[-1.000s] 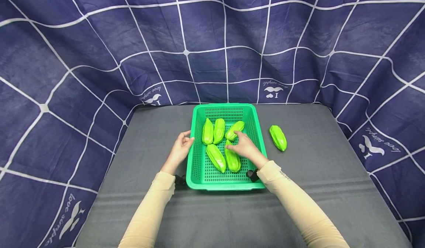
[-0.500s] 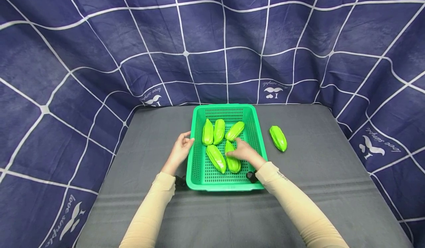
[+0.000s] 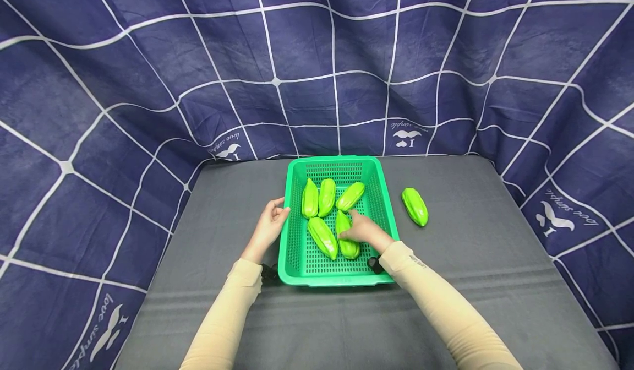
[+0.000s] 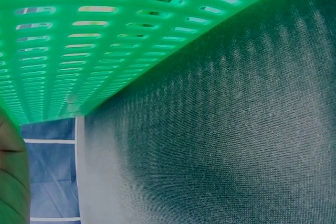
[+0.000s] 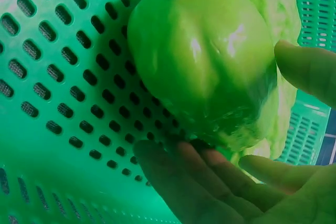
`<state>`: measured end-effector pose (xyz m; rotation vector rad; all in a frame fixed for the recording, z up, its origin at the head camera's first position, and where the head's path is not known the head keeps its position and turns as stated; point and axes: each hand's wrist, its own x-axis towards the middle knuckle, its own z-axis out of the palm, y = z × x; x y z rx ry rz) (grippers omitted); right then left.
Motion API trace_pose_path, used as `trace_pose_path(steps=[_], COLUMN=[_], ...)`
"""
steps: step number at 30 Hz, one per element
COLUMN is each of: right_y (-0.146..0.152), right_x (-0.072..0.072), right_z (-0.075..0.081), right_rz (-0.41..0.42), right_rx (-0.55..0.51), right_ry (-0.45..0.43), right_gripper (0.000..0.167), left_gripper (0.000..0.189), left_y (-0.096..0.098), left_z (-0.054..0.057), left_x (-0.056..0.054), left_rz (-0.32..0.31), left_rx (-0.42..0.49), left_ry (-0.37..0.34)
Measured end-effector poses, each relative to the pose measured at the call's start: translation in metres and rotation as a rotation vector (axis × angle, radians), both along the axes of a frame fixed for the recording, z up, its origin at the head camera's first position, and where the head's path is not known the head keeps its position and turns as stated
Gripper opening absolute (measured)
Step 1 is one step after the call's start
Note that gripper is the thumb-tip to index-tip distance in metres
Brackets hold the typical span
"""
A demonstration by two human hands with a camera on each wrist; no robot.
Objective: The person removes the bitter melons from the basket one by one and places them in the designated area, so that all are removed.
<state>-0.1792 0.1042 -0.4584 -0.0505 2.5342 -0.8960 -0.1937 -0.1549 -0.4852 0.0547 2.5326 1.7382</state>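
My right hand [image 3: 366,231] reaches over the right wall of a green plastic basket [image 3: 337,282] and grips the bitter melon [image 3: 351,250] at its front right. In the right wrist view, the thumb lies against one side of this bright green, ridged melon [image 5: 199,61] and the other fingers curl along the opposite side. It still lies down in the basket. Several other bitter melons surround it, including one to its left [image 3: 323,239] and one behind it [image 3: 350,196]. Relaxed fingers of my left hand [image 3: 271,221] rest at the basket's left wall, outside it.
One more bitter melon [image 3: 415,207] lies on the grey cloth-covered table [image 3: 460,238], right of the basket. Two further melons [image 3: 310,199] stand side by side at the basket's back left. A blue checked curtain [image 3: 317,105] encloses the back and sides.
My right hand has moved slightly forward and down onto the front right bitter melon, its fingers coming in around it. The left hand has stayed at the basket's wall.
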Motion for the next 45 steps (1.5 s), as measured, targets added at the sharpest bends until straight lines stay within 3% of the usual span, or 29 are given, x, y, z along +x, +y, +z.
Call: trace_pose_path(steps=[13, 15, 20, 21, 22, 34, 45], right_y=[0.001, 0.002, 0.003, 0.003, 0.003, 0.013, 0.043], right_x=[-0.001, -0.001, -0.001, -0.001, -0.001, -0.011, -0.019], right_z=[-0.003, -0.002, 0.001, 0.002, 0.003, 0.035, 0.06], right_rz=[0.033, 0.025, 0.001, -0.002, -0.007, -0.057, -0.175], right_rx=[0.033, 0.031, 0.025, 0.026, 0.024, -0.032, -0.111], right_ry=[0.007, 0.011, 0.031, 0.039, 0.047, 0.168, 0.234], right_gripper=[0.08, 0.079, 0.077, 0.077, 0.077, 0.077, 0.074], left_gripper=[0.051, 0.051, 0.051, 0.051, 0.051, 0.05, 0.051], left_y=[0.001, 0.003, 0.004, 0.003, 0.002, 0.001, 0.001], left_z=[-0.001, 0.009, 0.008, 0.003, -0.002, -0.001, -0.002], left_x=[-0.001, 0.004, 0.004, 0.002, 0.0, 0.0, 0.0], left_rz=[-0.005, -0.013, -0.006, 0.0, 0.007, 0.018, 0.028], left_rx=[-0.005, -0.005, -0.006, -0.005, -0.007, -0.019, -0.007], left_ry=[0.009, 0.003, -0.009, -0.007, -0.006, -0.003, -0.023])
